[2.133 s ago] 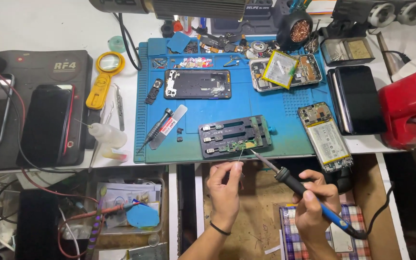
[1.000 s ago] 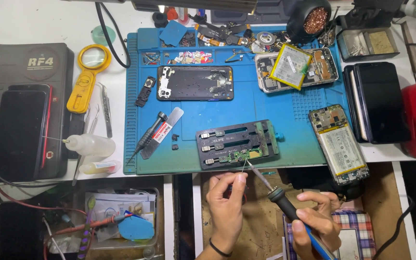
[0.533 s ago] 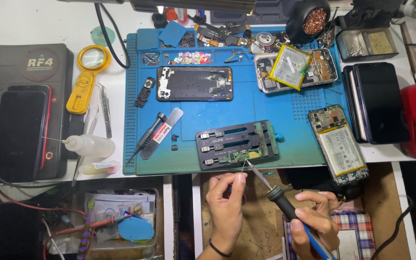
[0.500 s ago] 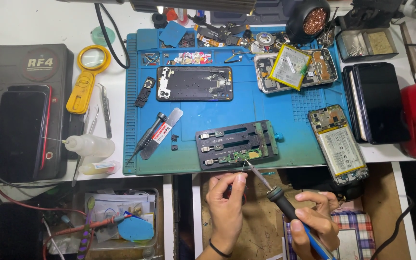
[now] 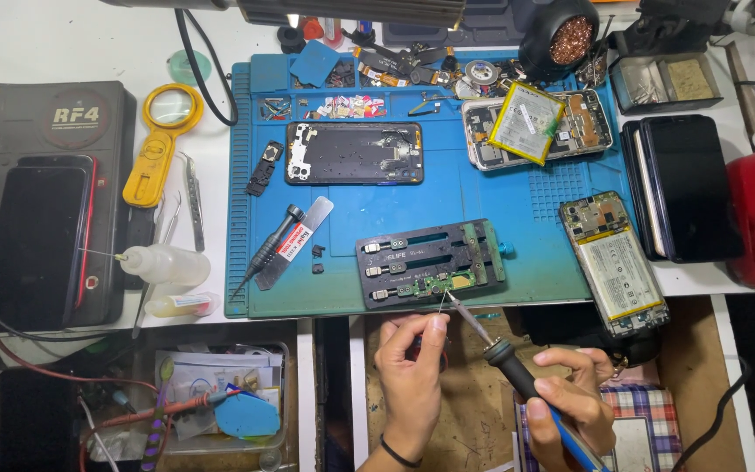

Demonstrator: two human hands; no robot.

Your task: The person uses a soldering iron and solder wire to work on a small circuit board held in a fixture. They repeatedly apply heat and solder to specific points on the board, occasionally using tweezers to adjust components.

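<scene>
Nothing has moved: right hand (image 5: 570,411) fingers grip the slim soldering iron (image 5: 504,354); left hand (image 5: 412,367) pinches thin solder wire (image 5: 441,304).

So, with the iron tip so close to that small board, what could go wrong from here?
1. The left hand pinches thin solder wire right beside the soldering iron tip, so its fingertips could get burned.
2. The small board sits in the black holder at the blue mat edge; a slip of the right hand might bridge nearby parts.
3. The iron's cord trails low and could snag.
</scene>
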